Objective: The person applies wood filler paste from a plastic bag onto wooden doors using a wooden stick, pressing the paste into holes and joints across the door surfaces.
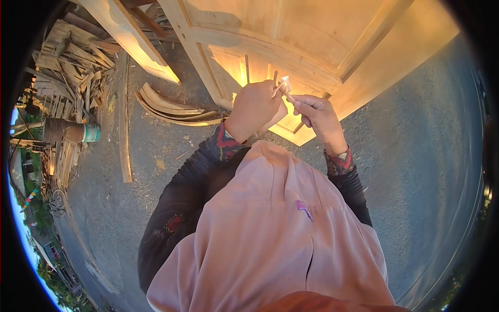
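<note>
My left hand (pixel 255 108) is closed, its back toward me, in front of a wooden panel door (pixel 306 49). Its fingertips are mostly hidden, so what it holds is unclear. Pinched between the thumb and fingers of my right hand (pixel 318 115) is a thin pale stick (pixel 290 96). A small whitish lump (pixel 284 83) shows at the far end of the stick, close to my left fingers. The two hands are near each other, and the light-coloured door with raised panels leans beyond them.
Curved wooden pieces (pixel 169 110) lie on the grey ground at left. A long plank (pixel 125 119) and a heap of scrap wood (pixel 78 62) are farther left, beside a rusty drum (pixel 63 130). Another wooden piece (pixel 136 41) stands at upper left.
</note>
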Demonstrator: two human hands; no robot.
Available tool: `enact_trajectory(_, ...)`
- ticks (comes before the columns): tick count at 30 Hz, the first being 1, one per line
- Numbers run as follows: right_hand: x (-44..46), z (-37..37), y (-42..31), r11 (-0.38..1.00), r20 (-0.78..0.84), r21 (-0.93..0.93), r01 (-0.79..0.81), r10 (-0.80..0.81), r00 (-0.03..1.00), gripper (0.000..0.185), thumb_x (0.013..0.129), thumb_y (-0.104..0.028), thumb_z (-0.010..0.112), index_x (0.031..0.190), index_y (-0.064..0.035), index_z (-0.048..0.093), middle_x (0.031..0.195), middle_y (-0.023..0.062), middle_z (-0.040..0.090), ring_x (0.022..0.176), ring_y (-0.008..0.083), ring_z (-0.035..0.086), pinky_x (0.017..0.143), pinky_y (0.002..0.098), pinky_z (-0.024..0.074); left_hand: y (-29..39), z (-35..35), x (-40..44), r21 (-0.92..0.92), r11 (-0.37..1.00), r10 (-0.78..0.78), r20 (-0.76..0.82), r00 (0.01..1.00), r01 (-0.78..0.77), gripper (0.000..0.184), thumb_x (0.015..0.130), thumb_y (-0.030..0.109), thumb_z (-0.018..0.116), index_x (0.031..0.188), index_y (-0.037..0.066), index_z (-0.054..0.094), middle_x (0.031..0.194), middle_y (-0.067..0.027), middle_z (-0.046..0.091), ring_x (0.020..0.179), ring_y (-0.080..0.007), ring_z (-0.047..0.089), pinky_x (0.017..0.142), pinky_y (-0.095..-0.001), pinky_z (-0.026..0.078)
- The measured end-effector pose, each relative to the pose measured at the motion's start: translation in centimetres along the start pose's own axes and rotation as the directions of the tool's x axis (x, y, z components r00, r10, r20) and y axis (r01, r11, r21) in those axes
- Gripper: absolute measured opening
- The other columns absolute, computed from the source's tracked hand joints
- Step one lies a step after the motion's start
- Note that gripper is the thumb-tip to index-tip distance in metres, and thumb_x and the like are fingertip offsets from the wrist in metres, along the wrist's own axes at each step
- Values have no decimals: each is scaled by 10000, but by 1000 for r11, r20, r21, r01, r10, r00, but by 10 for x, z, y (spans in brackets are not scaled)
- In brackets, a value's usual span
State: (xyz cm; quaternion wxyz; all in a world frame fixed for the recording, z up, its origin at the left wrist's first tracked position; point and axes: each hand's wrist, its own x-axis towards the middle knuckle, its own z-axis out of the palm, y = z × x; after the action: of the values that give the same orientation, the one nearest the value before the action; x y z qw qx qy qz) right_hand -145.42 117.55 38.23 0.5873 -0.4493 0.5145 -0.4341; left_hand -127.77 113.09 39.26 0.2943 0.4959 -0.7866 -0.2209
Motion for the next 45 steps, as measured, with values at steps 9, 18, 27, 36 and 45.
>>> enact_trajectory(9, 62, 33, -35, 997, 22, 43, 67, -68, 997, 217, 866, -134, 600, 1027, 7, 636, 722, 17, 597, 537, 45, 454, 478, 174, 362, -93, -31, 56, -709, 683, -111, 138, 984, 176, 265, 820, 222, 538, 802, -23, 636, 578, -69, 555, 529, -123, 522, 504, -306, 412)
enact_trajectory(18, 143, 92, -119, 910, -474, 38, 412, -346, 810, 217, 888, -93, 533, 1080, -41, 621, 776, 35, 599, 584, 73, 520, 481, 187, 402, -221, -180, 177, -820, 543, -138, -302, 943, -183, 270, 903, 202, 510, 847, -41, 615, 719, 15, 573, 650, -42, 494, 570, -217, 402)
enact_trajectory(27, 233, 146, -177, 830, -506, -286, 479, -555, 660, 297, 895, -112, 553, 1187, -68, 584, 854, 18, 591, 705, 76, 566, 662, 211, 492, -289, -265, 334, -723, 110, -325, -675, 663, -682, 381, 917, 260, 475, 1152, -40, 495, 1122, -114, 550, 994, -202, 560, 843, -330, 468)
enact_trajectory(36, 292, 155, -175, 593, -460, -665, 453, -804, 377, 312, 894, -41, 539, 1205, -40, 561, 870, 22, 568, 759, 93, 578, 717, 226, 495, -319, -270, 383, -696, 251, -309, -716, 626, -672, 339, 922, 254, 482, 1088, -36, 540, 1042, -83, 578, 930, -152, 562, 815, -283, 453)
enact_trajectory(45, 313, 166, -168, 191, -206, -977, -95, -961, 185, 375, 847, -17, 568, 1206, -125, 576, 880, 90, 572, 732, 167, 591, 641, 279, 491, -331, -278, 393, -688, 339, -221, -722, 656, -642, 315, 921, 247, 486, 992, -44, 581, 947, -73, 596, 836, -129, 563, 743, -267, 452)
